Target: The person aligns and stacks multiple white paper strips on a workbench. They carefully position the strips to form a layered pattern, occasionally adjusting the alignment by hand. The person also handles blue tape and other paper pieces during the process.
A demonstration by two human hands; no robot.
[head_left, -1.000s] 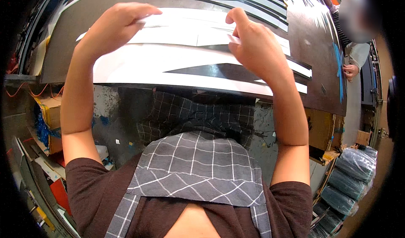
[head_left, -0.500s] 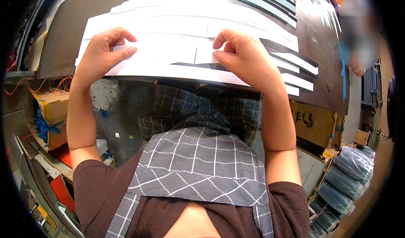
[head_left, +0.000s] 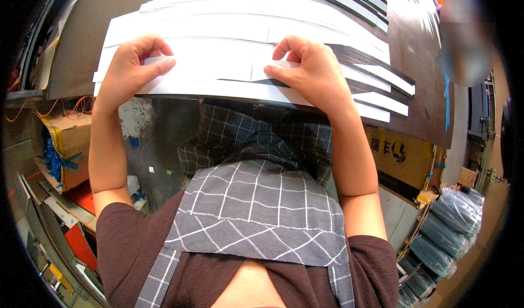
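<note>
Long white strips (head_left: pixel 218 25), which look like card or paper, lie overlapping along the near side of a dark table. My left hand (head_left: pixel 136 65) is curled over their left part, thumb and fingertips bent toward each other on a white strip (head_left: pixel 213 62). Toward the right part of the same strip, my right hand (head_left: pixel 308 68) is bent the same way, its thumb near a dark gap under the strip's edge. Glare on the white surface blurs the edges between layers. The curled lower fingers of both hands are partly hidden.
More strips, white and dark, fan out at the right (head_left: pixel 382 81) and far right (head_left: pixel 349 2) of the dark table (head_left: pixel 82 40). Cardboard boxes (head_left: pixel 68 155) stand below left and right. Plastic-wrapped rolls (head_left: pixel 447 226) are stacked at lower right. A person (head_left: pixel 464 40) is beyond the table's right end.
My right hand has shifted slightly left, its thumb farther in over the strip. My left hand has barely moved. The strips appear slightly higher and shifted in the view.
</note>
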